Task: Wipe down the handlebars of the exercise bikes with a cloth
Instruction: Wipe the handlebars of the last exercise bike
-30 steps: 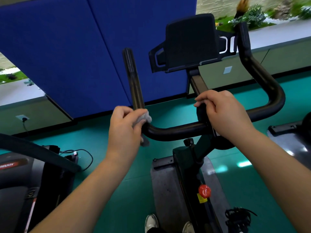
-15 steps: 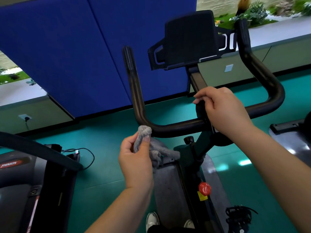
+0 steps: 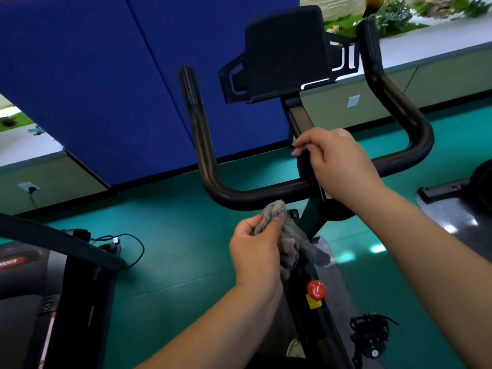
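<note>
So the left hand point(image 3: 257, 249) is pinching a bunched-up grey cloth point(image 3: 287, 235) between thumb and fingers, just under the black handlebar point(image 3: 255, 195) of the exercise bike, with the top wad of cloth touching the underside of the crossbar and the rest dangling down toward 5 o'clock. The right hand point(image 3: 338, 163) is curled around the middle of the bar where it meets the stem, up at about 1 o'clock from the cloth. Screen mount point(image 3: 286, 53) sits at 12 o'clock above the hands. A red knob point(image 3: 316, 289) shows on the frame at 6 o'clock below the cloth. Teal floor point(image 3: 170, 262) underneath, blue panel point(image 3: 106, 75) behind, and a treadmill point(image 3: 34, 288) off at 8 o'clock.
</note>
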Demonstrator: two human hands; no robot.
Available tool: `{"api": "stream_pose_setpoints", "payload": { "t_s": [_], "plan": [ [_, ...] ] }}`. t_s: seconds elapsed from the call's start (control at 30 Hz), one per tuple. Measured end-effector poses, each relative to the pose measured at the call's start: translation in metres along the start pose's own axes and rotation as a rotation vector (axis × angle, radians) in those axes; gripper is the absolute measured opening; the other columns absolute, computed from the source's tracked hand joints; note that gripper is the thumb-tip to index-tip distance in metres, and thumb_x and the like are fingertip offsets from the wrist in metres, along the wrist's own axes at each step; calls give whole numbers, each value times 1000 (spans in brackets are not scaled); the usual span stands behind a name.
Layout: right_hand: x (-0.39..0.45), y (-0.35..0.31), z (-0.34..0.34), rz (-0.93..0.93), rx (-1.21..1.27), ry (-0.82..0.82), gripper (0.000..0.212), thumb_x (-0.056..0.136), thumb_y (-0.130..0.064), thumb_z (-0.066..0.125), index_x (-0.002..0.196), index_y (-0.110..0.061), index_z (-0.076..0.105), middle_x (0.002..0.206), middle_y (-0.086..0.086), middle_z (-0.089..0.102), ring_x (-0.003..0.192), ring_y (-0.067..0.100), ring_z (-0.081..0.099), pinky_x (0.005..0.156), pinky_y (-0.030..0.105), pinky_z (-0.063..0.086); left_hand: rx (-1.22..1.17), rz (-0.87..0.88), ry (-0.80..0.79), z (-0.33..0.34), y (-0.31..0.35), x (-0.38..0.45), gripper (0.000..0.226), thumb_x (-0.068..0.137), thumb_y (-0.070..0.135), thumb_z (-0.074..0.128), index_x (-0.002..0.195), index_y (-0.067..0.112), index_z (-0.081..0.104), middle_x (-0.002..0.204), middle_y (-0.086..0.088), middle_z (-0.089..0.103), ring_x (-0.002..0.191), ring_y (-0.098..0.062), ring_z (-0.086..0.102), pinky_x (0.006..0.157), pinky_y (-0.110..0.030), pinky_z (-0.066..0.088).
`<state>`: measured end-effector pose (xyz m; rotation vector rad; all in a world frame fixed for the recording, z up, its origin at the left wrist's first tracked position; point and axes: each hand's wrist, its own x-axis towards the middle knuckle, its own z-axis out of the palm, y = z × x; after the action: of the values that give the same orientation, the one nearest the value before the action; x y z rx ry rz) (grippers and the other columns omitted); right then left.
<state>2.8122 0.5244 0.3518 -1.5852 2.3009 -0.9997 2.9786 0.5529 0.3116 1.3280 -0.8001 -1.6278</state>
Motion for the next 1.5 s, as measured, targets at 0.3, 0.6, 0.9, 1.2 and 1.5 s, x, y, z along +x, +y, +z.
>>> {"api": "stream_pose_setpoints", "payload": {
  "t_s": [0.3,0.6,0.9,1.2,1.5],
  "plan": [
    [0,0,-1,-8,36,8,28,96,-24,37,101,-43,57,101,-13,64,91,5,48,78,32,47,41,-134,-139,32,-12,9,18,81,13,73,95,11,61,66,-13,60,40,-14,50,37,-16,35],
    [0,1,0,-14,4,12,27,96,-26,34,103,-41,55,102,-13,65,92,9,51,78,36,49,205,-121,-233,14,-1,18,19,90,11,61,73,12,54,41,-5,51,27,-13,40,36,-13,20],
    [1,3,3,-20,-14,8,27,95,-29,32,102,-45,53,102,-12,65,88,12,53,74,35,50,152,-106,-188,-2,1,22,16,90,12,62,76,8,55,36,-1,44,27,-12,35,37,-14,19],
    [-3,-3,-3,-2,23,6,28,96,-25,36,103,-42,57,102,-14,63,94,8,51,81,35,48,129,-118,-261,20,-4,21,23,89,5,61,67,11,61,41,-2,52,31,-11,44,36,-12,29],
    [-15,-18,0,-122,-59,57,28,93,-15,45,102,-32,66,94,-8,63,91,11,51,72,26,39,14,56,-88,-52,14,39,16,85,-2,61,97,6,70,84,-11,74,72,-21,67,65,-27,56]
  ]
}}
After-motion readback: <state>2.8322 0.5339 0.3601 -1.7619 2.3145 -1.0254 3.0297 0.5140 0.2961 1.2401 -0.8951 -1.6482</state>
